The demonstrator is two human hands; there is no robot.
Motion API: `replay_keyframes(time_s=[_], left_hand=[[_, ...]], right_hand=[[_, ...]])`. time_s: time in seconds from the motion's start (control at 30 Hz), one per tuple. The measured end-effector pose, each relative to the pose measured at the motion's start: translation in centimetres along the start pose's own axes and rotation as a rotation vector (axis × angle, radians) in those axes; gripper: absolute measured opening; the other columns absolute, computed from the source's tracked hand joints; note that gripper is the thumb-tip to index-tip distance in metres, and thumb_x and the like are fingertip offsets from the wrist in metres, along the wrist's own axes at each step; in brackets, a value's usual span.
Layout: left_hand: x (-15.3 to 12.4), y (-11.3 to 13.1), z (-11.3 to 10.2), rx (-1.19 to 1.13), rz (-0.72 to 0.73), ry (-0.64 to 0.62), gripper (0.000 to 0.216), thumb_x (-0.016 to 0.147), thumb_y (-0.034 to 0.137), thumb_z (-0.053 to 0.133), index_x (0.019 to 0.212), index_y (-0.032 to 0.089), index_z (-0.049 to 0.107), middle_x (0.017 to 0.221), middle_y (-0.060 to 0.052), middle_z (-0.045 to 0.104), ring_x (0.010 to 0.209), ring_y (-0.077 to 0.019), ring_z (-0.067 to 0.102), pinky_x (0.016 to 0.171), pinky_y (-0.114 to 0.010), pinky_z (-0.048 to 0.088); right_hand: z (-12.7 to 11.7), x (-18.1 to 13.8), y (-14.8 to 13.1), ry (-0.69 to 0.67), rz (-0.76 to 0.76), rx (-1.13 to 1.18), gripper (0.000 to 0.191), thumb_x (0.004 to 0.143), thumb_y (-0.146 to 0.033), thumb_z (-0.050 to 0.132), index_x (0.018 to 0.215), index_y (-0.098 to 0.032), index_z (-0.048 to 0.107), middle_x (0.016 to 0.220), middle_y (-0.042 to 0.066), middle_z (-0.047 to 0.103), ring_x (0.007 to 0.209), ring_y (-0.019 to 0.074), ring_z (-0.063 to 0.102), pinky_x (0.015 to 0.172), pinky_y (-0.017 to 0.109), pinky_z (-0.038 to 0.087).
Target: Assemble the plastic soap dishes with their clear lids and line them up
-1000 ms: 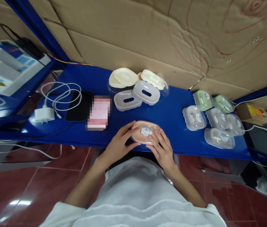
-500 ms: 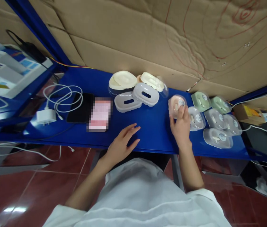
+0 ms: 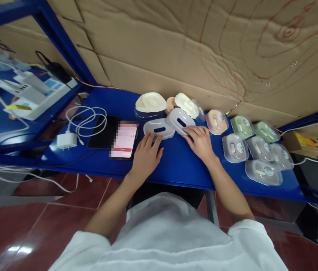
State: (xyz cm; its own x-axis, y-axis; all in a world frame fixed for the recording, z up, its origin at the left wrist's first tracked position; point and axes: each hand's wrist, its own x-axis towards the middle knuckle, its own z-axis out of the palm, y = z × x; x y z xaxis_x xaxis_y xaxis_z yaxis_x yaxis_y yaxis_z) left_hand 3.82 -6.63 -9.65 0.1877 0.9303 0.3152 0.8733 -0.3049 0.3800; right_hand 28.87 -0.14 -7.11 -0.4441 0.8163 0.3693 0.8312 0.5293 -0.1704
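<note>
My left hand (image 3: 145,154) lies flat on the blue table (image 3: 181,165), fingers spread, its tips touching the near edge of a clear slotted lid (image 3: 159,128). My right hand (image 3: 200,140) rests with fingers apart at the near edge of a second clear slotted lid (image 3: 179,120). Neither hand holds anything. A pink soap box (image 3: 217,121) under a clear cover stands alone, right of my right hand. Behind the lids sit cream trays (image 3: 150,102) and another cream tray (image 3: 186,104).
Several covered green and grey boxes (image 3: 256,145) cluster at the right. A phone with a lit screen (image 3: 124,140), a dark phone (image 3: 103,131) and a white charger with coiled cable (image 3: 83,121) lie at the left. Cardboard (image 3: 204,49) backs the table.
My right hand has let go of the pink box beside the green ones and moved left to the slotted lid. My left hand has slid forward to the other lid.
</note>
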Motion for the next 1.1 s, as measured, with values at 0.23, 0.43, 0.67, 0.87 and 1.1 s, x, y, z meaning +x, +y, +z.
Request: replay_keyframes(time_s=[0.23, 0.43, 0.67, 0.87, 1.1], left_hand=[[1.1, -1.7, -2.2, -0.004, 0.083, 0.057, 0.038, 0.109, 0.023, 0.044, 0.141, 0.018, 0.064, 0.15, -0.017, 0.063, 0.138, -0.0342, 0.061, 0.114, -0.052, 0.053], [9.9, -5.2, -3.9, 0.196, 0.035, 0.001, 0.045, 0.101, 0.023, 0.06, 0.145, 0.015, 0.064, 0.155, -0.02, 0.059, 0.142, -0.0439, 0.056, 0.113, -0.062, 0.048], [12.0, -5.4, -4.3, 0.044, 0.131, -0.021, 0.032, 0.106, 0.026, 0.056, 0.131, 0.015, 0.073, 0.136, -0.018, 0.072, 0.133, -0.037, 0.066, 0.109, -0.056, 0.057], [0.9, -1.8, -3.8, -0.262, 0.586, -0.188, 0.031, 0.111, 0.024, 0.053, 0.137, 0.024, 0.069, 0.142, -0.007, 0.073, 0.145, -0.0229, 0.062, 0.124, -0.044, 0.053], [-4.0, -0.8, -2.2, -0.234, 0.538, -0.271, 0.045, 0.094, 0.048, 0.08, 0.128, 0.019, 0.069, 0.156, -0.018, 0.062, 0.153, -0.0368, 0.053, 0.125, -0.055, 0.051]], right_hand=[[-2.1, -9.0, -0.3, 0.069, 0.046, -0.039, 0.03, 0.111, -0.031, 0.054, 0.135, -0.023, 0.069, 0.123, 0.009, 0.076, 0.117, 0.0269, 0.068, 0.113, 0.048, 0.042], [-0.6, -12.4, -0.9, 0.117, 0.133, 0.002, 0.036, 0.11, -0.032, 0.056, 0.145, -0.023, 0.062, 0.135, 0.014, 0.069, 0.132, 0.031, 0.062, 0.11, 0.05, 0.047], [-0.5, -12.2, -0.8, 0.176, 0.185, 0.074, 0.03, 0.11, -0.031, 0.057, 0.137, -0.023, 0.067, 0.133, 0.012, 0.072, 0.13, 0.0297, 0.064, 0.109, 0.051, 0.052], [-0.7, -12.5, 0.1, 0.296, 0.313, 0.242, 0.03, 0.11, -0.032, 0.054, 0.133, -0.025, 0.071, 0.132, 0.012, 0.073, 0.133, 0.0299, 0.064, 0.117, 0.057, 0.053], [-1.1, -12.5, -0.3, 0.267, 0.333, 0.312, 0.031, 0.112, -0.031, 0.049, 0.134, -0.025, 0.069, 0.138, 0.012, 0.071, 0.146, 0.0304, 0.058, 0.122, 0.06, 0.05]])
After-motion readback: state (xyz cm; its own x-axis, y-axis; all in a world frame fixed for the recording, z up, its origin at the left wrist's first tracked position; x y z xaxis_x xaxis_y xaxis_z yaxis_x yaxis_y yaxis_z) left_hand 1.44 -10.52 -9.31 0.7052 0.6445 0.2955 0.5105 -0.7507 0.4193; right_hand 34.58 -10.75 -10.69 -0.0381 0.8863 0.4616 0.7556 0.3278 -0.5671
